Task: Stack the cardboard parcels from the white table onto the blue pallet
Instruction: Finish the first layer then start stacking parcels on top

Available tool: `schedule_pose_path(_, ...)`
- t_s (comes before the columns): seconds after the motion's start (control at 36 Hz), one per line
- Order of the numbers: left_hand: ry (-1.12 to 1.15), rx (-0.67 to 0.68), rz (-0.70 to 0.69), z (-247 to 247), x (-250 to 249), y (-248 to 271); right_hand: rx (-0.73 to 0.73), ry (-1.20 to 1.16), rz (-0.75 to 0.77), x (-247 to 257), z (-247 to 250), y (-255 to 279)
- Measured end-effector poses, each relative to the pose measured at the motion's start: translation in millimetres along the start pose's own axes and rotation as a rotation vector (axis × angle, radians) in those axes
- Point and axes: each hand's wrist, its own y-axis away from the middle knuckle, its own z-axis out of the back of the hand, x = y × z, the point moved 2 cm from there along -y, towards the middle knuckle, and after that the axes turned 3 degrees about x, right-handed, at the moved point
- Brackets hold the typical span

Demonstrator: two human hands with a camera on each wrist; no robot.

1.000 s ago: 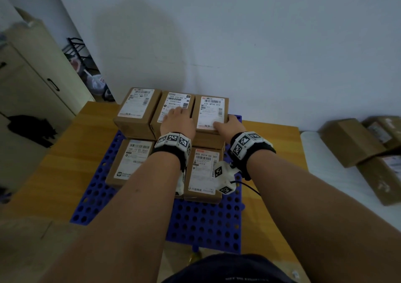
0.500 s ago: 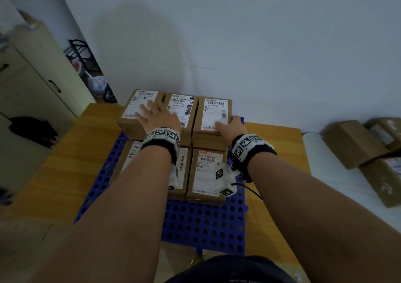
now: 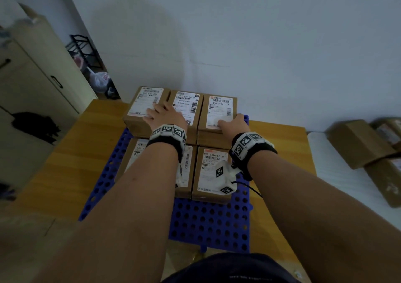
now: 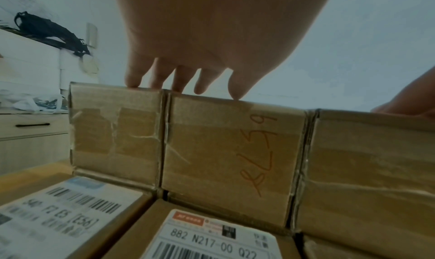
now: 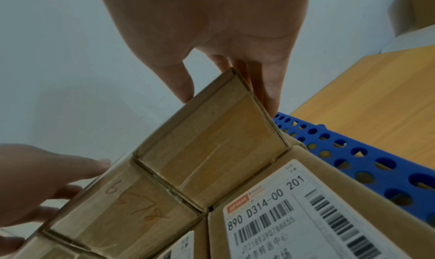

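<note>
Brown cardboard parcels with white labels stand on the blue pallet (image 3: 212, 224). Three form a raised back row: left (image 3: 141, 102), middle (image 3: 189, 103) and right (image 3: 219, 109). Lower parcels lie in front, one at the right (image 3: 211, 174) and one at the left (image 3: 134, 154). My left hand (image 3: 165, 114) lies flat with straight fingers across the tops of the left and middle back parcels; its fingertips (image 4: 186, 84) touch their near top edge. My right hand (image 3: 233, 123) is at the right parcel's near right corner, its thumb on top and straight fingers (image 5: 268, 95) against the side.
The pallet rests on a wooden table (image 3: 71, 163) against a pale wall. More cardboard parcels (image 3: 355, 141) lie on the white table (image 3: 338, 174) to the right. A cream cabinet (image 3: 32, 83) stands at the left. The pallet's near part is bare.
My left hand slid left, from the middle back parcel to lying across the left and middle ones. The right hand stayed at the right parcel's corner.
</note>
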Motion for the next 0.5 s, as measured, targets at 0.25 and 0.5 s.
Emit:
schedule_pose_path(0.25, 0.001, -0.032, -0.007, -4.7, 3.1, 1.1, 0.001, 0.014, 0.006, -0.9, 4.0, -1.8)
schedule_pose_path(0.5, -0.007, -0.042, -0.035, -0.9, 0.3, 5.2, -0.043, 0.032, 0.054, -9.8, 14.0, -5.3)
